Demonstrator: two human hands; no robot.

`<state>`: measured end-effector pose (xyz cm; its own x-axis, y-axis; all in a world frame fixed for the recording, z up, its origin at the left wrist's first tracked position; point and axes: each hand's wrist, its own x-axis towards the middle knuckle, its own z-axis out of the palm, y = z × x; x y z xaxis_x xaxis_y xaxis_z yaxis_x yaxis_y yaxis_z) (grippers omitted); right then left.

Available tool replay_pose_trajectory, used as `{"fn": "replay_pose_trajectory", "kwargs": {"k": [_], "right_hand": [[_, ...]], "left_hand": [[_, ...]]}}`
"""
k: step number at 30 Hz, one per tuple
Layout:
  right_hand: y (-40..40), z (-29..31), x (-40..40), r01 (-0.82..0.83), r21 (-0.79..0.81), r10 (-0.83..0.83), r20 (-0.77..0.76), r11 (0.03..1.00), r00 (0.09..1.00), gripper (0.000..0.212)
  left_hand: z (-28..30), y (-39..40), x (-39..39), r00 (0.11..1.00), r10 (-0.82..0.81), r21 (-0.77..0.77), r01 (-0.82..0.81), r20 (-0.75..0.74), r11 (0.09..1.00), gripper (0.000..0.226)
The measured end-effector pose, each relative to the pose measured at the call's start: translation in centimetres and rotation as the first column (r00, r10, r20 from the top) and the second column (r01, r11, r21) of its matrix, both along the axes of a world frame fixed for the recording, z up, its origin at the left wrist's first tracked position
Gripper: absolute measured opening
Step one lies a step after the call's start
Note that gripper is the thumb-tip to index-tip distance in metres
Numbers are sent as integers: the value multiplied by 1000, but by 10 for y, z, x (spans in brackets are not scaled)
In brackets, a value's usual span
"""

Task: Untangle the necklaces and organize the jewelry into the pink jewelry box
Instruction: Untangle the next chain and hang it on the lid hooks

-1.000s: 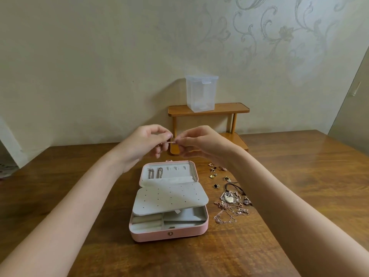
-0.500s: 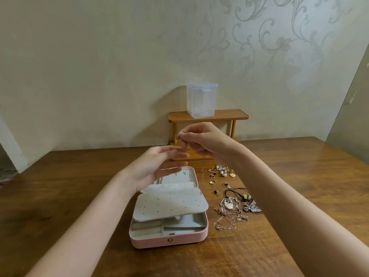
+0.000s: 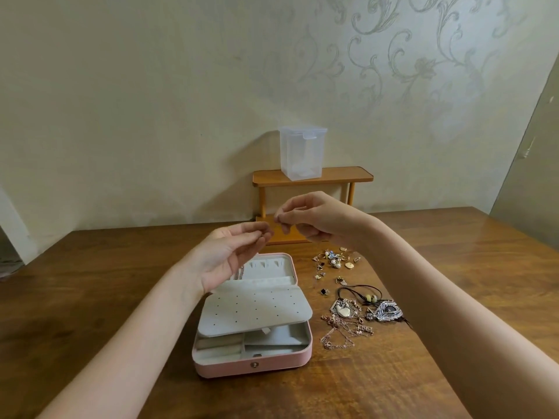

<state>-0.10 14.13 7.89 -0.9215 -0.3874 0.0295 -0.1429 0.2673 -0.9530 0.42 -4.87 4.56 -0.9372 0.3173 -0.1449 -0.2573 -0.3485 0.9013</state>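
Right hand: the right hand is raised over the counter, thumb and forefinger pinched together on something very small or thin; what it is cannot be made out.
Left hand: the left hand is just below and left of the right, palm up, fingers loosely bent and holding nothing that shows.
Hands to each other: close, fingertips near but apart.
Jewelry box: the pink jewelry box lies open directly under the left hand, its long axis running away from the person, the lid half at the far end and the perforated white insert lifted over the tray.
Key relation: the lid's hook row sits straight below the 2 hands, slightly nearer the left one; a downward move from the right hand would likely reach it.
Tangled necklaces: the tangled necklaces lie on the counter just right of the box, under the right forearm, nearer the right hand.
Small pieces: the loose earrings and charms are scattered beyond the tangle, near the box's far right corner.
Judgement: most jewelry is still outside the box, so the task looks early.
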Motion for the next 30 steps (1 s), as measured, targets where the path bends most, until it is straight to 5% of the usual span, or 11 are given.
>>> {"fn": "replay_pose_trajectory", "kwargs": {"k": [3, 6, 8, 10, 13, 16, 20, 30], "right_hand": [[5, -4, -1, 54, 176, -42, -69, 983, 997, 11], [6, -12, -5, 77, 277, -50, -102, 958, 993, 15], [3, -19, -7, 43, 345, -17, -78, 938, 997, 16], [1, -28, -10, -7, 401, 22, -33, 916, 999, 17], [2, -38, -14, -65, 442, 87, -31, 895, 996, 16], [6, -44, -16, -47, 488, 95, -75, 872, 993, 14], [7, -49, -17, -3, 564, 103, -146, 826, 984, 18], [-7, -49, -18, 18, 826, 221, -171, 563, 960, 36]], "left_hand": [[12, -10, -2, 966, 124, -307, -192, -228, 932, 16], [24, -22, -8, 843, 160, -522, -455, -514, 722, 12], [32, -25, -11, 712, 95, -558, -619, -695, 553, 7], [40, -25, -12, 603, 55, -509, -715, -796, 480, 5], [49, -24, -12, 584, 51, -479, -709, -810, 518, 7], [59, -25, -11, 730, 91, -497, -545, -678, 675, 14], [69, -31, -9, 788, 109, -499, -483, -606, 719, 15], [91, -11, 3, 537, 19, -423, -685, -843, 594, 14]]}}
